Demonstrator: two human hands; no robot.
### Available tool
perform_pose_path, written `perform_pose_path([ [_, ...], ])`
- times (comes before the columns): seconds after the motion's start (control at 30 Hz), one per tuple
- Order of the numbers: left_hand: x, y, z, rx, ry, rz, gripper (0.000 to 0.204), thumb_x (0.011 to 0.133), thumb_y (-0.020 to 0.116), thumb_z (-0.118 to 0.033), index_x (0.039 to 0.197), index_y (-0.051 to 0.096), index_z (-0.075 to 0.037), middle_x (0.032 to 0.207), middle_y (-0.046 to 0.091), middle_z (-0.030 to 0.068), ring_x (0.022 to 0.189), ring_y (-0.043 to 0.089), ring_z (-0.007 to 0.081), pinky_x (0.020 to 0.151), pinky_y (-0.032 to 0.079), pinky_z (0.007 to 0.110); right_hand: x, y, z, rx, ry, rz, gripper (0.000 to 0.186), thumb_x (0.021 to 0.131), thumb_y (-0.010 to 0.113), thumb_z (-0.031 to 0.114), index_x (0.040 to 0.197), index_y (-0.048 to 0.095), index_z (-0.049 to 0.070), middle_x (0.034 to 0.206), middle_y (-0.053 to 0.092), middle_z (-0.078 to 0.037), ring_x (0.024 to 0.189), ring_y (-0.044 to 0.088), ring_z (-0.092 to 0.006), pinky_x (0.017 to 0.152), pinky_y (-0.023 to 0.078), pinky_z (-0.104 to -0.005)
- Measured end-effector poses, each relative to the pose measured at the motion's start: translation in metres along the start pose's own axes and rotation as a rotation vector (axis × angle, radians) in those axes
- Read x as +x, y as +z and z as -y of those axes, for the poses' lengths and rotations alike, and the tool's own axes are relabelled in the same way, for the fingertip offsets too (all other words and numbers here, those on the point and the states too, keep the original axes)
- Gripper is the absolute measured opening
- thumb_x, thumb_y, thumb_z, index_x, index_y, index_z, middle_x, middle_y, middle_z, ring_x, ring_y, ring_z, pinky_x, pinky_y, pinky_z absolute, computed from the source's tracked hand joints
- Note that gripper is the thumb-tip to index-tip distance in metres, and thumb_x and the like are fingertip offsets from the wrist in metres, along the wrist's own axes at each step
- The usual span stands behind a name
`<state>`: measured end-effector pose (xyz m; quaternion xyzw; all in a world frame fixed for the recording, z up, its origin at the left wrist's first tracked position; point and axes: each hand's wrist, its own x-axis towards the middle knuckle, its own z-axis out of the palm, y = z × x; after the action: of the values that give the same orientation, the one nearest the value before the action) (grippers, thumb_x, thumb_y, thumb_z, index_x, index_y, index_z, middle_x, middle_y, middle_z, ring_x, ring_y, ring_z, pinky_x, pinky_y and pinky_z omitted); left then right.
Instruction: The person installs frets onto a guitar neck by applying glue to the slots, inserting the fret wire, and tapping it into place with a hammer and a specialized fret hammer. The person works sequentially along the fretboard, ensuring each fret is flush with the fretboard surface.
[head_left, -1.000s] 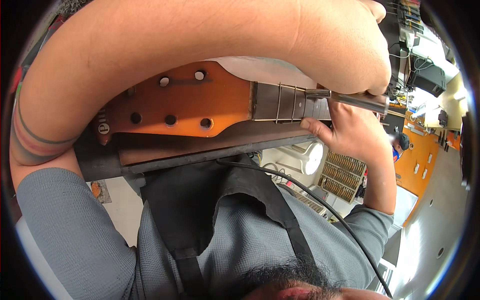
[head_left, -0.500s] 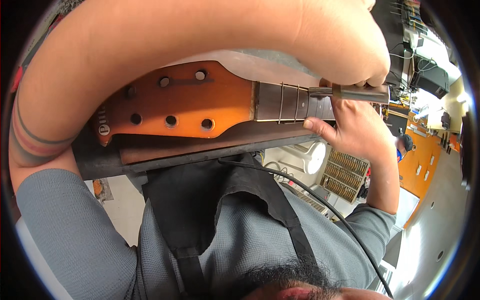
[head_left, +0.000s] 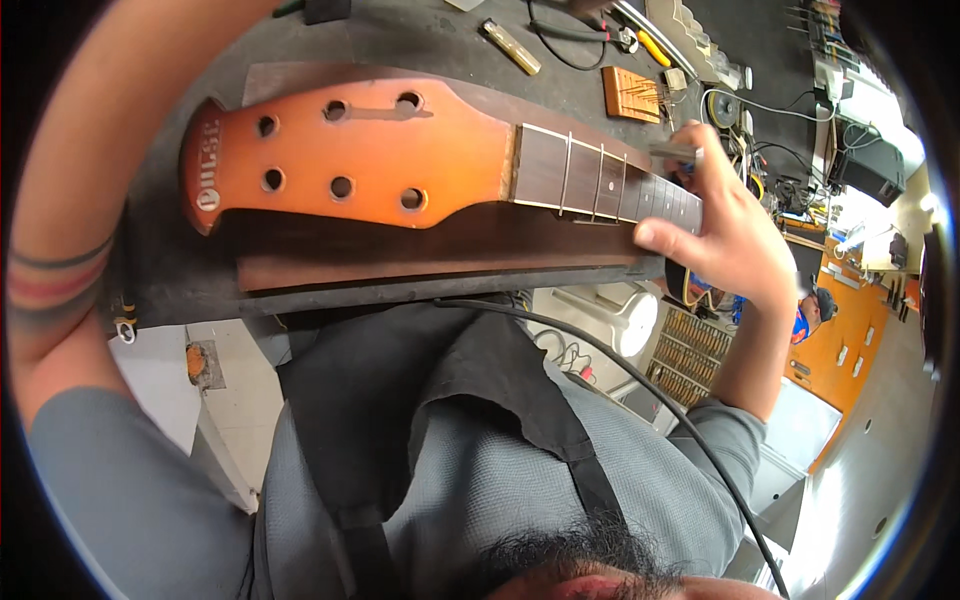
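Observation:
An orange guitar headstock (head_left: 350, 150) with six holes lies horizontally over a brown board (head_left: 420, 265). Its neck has a dark fretted fingerboard (head_left: 540, 170) with several metal frets. My right hand (head_left: 740, 240) grips the neck at the right, thumb extended along the near side and fingers curled beyond it. A dark metal bar (head_left: 672, 151) sits at those fingers; whether they hold it is unclear. My left forearm (head_left: 90, 180) rises up the left side and leaves at the top; that hand is at most a sliver at the top edge, its fingers and contents hidden.
The dark bench (head_left: 420, 40) holds a clear tube (head_left: 510, 45), yellow-handled pliers (head_left: 650, 48), a wooden block with pins (head_left: 630, 95), cables and a black machine (head_left: 865, 155). Another person in a cap (head_left: 815, 310) is at the right. A black cable crosses my apron.
My left arm has swung up and away with the steel cylinder, uncovering the bench. My right hand has shifted slightly right along the neck. The headstock sits a little higher in view.

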<state>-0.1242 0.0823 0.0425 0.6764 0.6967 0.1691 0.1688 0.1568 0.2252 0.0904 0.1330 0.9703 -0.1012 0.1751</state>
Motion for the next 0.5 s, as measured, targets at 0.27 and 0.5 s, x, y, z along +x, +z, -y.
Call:
perform_pose_path([
  [0.27, -0.022, 0.060, 0.013, -0.025, -0.111, 0.032, 0.033, 0.101, 0.058, 0.000, 0.129, 0.074, -0.004, 0.109, 0.076, 0.0157, 0.095, 0.072, 0.0281, 0.087, 0.057, 0.039, -0.073, 0.066, 0.000, 0.832, 0.035, 0.465, 0.033, 0.102, 0.079, 0.023, 0.116, 0.056, 0.003, 0.094, 0.059, -0.002, 0.085, 0.056, -0.0119, 0.075, 0.048, -0.0303],
  [0.5, -0.051, 0.071, 0.009, 0.200, -0.133, -0.210, 0.031, 0.102, 0.063, -0.001, 0.128, 0.077, -0.005, 0.121, 0.078, 0.0148, 0.111, 0.074, 0.0268, 0.100, 0.058, 0.037, -0.071, 0.166, -0.009, 0.359, 0.278, -0.172, 0.025, 0.098, 0.068, -0.003, 0.123, 0.062, -0.001, 0.118, 0.065, -0.014, 0.113, 0.061, -0.0224, 0.102, 0.048, -0.0341],
])
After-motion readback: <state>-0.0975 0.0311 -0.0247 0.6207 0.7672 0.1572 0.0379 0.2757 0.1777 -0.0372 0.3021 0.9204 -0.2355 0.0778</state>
